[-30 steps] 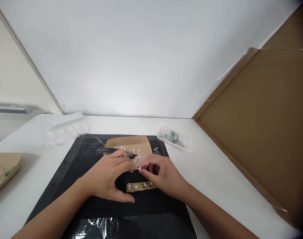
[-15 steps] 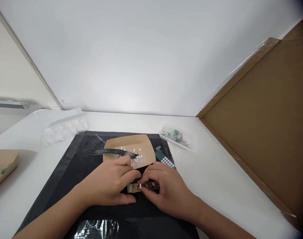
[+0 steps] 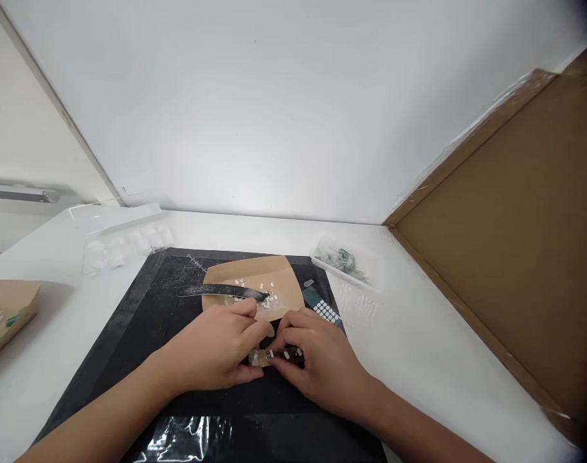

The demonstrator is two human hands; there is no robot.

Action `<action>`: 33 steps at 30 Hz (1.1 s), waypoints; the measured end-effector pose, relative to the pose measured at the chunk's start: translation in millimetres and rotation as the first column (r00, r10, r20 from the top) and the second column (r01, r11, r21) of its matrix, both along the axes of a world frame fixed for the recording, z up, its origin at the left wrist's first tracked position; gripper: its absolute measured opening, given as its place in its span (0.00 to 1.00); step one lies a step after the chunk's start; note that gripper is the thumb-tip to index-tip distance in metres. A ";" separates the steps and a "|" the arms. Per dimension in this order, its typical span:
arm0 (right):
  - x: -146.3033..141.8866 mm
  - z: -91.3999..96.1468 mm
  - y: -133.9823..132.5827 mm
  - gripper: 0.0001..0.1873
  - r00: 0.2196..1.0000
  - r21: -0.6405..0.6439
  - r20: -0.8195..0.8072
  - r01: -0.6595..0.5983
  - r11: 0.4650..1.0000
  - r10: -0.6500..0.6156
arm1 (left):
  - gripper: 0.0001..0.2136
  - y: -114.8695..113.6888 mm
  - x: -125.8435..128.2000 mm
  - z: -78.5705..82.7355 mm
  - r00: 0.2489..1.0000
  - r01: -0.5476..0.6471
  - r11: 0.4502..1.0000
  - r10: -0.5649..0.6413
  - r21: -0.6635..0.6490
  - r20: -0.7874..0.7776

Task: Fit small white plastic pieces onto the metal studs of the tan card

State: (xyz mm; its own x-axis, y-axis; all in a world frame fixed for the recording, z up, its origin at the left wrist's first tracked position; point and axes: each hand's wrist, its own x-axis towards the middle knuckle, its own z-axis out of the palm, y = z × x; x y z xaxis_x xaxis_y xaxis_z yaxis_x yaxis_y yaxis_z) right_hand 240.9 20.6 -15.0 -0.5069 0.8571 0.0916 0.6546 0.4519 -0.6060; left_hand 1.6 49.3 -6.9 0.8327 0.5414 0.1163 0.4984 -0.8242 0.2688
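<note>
A short brown strip (image 3: 261,359) lies between my hands, its left end pale and glossy, with small white pieces (image 3: 287,354) along its top. My left hand (image 3: 216,350) is closed about the left end, thumb on the near side and index finger on the far side. From the right, my right hand (image 3: 317,350) grips the strip with thumb and index finger, their tips beside one white piece. Just beyond my fingers, a kraft paper tray (image 3: 288,283) holds many tiny white bits. Across it rests a curved black nail file (image 3: 220,291).
A black mat (image 3: 177,360) covers the white table. At right are a dark card with white ovals (image 3: 326,310) and a plastic tray (image 3: 348,267) of clear and green bits. Clear packaging (image 3: 129,244) and another kraft tray (image 3: 13,321) sit left; a cardboard panel (image 3: 505,212) stands right.
My left thumb and fingers have closed in on the strip's left end. The white piece at my right fingertips has tilted slightly. The view has shifted a little.
</note>
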 end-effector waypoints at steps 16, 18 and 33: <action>-1.7 1.3 -3.0 0.06 1.000 -0.083 -0.005 0.023 0.996 -0.024 | 0.14 -0.6 0.6 -1.3 1.000 -0.019 1.000 0.018 -0.020 -0.025; -1.9 1.5 -2.8 0.06 1.000 -0.076 -0.006 0.012 0.997 -0.013 | 0.14 -0.9 0.7 -1.0 0.999 -0.019 1.000 0.018 -0.020 -0.028; 2.9 7.6 1.6 0.10 1.000 -0.023 0.013 -0.020 1.000 0.020 | 0.22 3.0 -4.3 6.0 0.989 -0.008 1.000 0.004 0.028 0.150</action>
